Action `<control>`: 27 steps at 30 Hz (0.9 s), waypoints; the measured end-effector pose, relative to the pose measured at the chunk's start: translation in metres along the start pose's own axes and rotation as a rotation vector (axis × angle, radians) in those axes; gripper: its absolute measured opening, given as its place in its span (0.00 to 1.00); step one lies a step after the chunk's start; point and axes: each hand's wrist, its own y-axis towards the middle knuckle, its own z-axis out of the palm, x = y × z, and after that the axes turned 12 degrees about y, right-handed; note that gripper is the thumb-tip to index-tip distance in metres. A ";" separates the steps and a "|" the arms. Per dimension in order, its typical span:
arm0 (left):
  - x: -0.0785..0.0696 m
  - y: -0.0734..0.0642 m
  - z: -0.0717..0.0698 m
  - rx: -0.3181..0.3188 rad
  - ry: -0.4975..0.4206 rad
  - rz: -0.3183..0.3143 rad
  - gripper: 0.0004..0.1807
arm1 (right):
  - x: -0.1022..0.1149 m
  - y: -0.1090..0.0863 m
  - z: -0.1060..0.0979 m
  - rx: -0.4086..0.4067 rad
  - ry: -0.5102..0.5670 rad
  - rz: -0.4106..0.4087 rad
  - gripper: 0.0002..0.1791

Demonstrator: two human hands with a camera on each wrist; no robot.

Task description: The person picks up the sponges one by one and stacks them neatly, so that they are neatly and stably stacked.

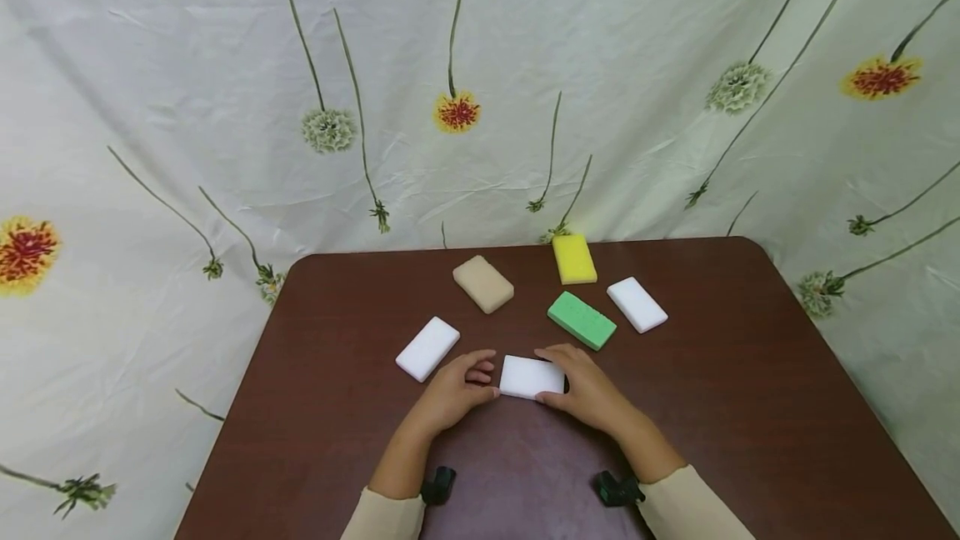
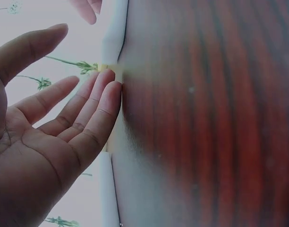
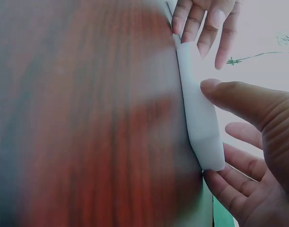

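Observation:
A white sponge [image 1: 531,377] lies flat on the table between the two hands. My right hand [image 1: 592,390] holds its right part, thumb at the near long edge and fingers at the far side. In the right wrist view the thumb overlaps the white block's upper edge, with fingertips by its end. My left hand [image 1: 453,394] rests just left of this sponge, fingers loosely bent and palm facing it, nothing in its grasp. Another white sponge [image 1: 427,349] lies slanted beyond the left hand. A green sponge [image 1: 582,321] lies just beyond the right hand.
Farther back on the brown table [image 1: 337,440] are a beige sponge [image 1: 483,283], a yellow sponge [image 1: 574,259] near the far edge, and a third white sponge [image 1: 637,305] at the right. A flowered white cloth [image 1: 487,173] hangs behind the table.

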 end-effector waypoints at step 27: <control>0.014 0.019 0.001 -0.014 -0.133 -0.063 0.32 | -0.010 0.020 0.012 -0.039 0.246 0.089 0.36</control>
